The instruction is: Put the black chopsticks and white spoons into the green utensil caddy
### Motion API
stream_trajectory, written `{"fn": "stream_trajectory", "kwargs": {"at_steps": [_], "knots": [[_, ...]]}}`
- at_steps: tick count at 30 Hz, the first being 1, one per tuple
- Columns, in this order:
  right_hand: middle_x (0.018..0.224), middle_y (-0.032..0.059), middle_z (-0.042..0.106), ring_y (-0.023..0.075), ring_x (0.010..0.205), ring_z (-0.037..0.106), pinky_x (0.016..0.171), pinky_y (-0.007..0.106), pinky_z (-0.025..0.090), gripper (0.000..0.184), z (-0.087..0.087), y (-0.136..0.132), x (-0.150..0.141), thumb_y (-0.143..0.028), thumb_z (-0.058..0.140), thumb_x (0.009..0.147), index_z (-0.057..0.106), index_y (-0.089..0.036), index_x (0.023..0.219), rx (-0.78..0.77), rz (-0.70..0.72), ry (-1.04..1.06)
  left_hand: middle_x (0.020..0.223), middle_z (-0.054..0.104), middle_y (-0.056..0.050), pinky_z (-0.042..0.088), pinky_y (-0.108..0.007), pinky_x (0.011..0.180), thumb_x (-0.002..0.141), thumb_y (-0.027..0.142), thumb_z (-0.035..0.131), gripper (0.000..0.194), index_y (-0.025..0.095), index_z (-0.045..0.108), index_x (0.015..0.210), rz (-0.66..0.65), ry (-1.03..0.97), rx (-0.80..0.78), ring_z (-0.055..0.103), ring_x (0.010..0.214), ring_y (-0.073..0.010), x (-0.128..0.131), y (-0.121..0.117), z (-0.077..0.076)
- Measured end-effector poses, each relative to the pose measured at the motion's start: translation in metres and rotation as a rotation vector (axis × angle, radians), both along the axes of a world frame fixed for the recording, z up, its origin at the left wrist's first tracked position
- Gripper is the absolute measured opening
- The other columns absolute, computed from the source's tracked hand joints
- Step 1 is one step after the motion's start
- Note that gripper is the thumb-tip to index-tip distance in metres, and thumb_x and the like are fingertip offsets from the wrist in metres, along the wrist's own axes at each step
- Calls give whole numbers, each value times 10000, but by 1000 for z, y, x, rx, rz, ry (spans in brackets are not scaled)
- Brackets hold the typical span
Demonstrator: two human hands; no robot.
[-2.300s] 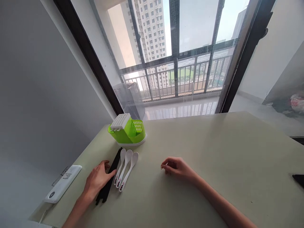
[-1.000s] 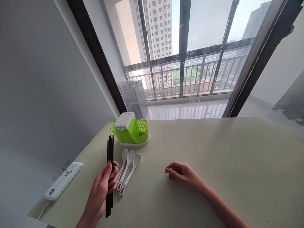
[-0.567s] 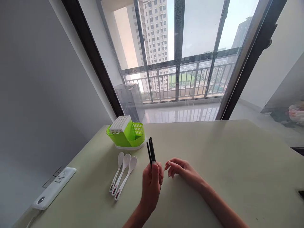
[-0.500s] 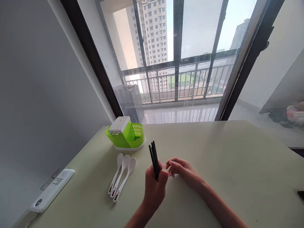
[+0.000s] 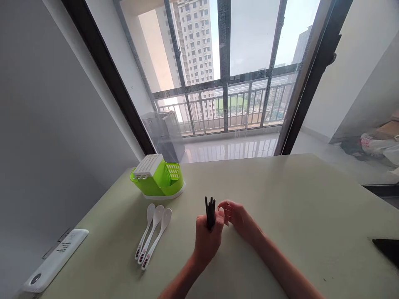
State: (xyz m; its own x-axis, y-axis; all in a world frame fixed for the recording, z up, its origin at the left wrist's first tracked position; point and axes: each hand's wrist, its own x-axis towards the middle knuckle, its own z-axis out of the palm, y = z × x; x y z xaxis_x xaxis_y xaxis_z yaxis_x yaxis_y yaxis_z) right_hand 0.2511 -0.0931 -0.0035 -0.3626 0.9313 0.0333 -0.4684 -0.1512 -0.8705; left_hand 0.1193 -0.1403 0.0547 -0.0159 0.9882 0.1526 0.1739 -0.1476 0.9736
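Note:
My left hand (image 5: 208, 243) is closed around a bundle of black chopsticks (image 5: 210, 212), whose ends stick up out of the fist. Their lower part is hidden by the fingers. Right beside it, my right hand (image 5: 239, 219) rests at the table with loosely curved fingers and nothing visible in them. To the left lie three white spoons (image 5: 156, 224), fanned out with their bowls pointing away and printed marks on their handle ends. Beyond the spoons stands a green utensil caddy (image 5: 157, 186) with a white slotted top on its left part and a white base.
The pale table (image 5: 280, 199) reaches to a glass door with a dark frame (image 5: 301, 99). A long white device, perhaps a power strip (image 5: 57, 259), lies at the left edge by the grey wall. Something black (image 5: 386, 249) shows at the right edge.
The chopsticks have turned more upright, and my left hand has moved slightly right. My right hand stays close by, its fingers a little less bent. The whole view has shifted rightward.

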Motion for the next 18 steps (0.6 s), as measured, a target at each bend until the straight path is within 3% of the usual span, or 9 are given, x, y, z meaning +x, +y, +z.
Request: {"fn": "stream_trajectory", "kwargs": {"at_steps": [7,18], "knots": [[809,41,637,171,717,549,639,300,429,348,2,0,0,-519,579,922,731,-208,887,-15,5,42,517,347,39,277,-265,520,889,717,579,629,197,503,542,-42,19,-19,306,528,-112,2,2,-4],[884,52,662,162,741,551,639,285,422,320,-1,2,2,-481,610,916,741,-189,908,-25,10,66,549,251,62,221,-285,533,945,631,544,557,196,509,599,-121,63,-13,232,529,-104,-2,8,-15]]}}
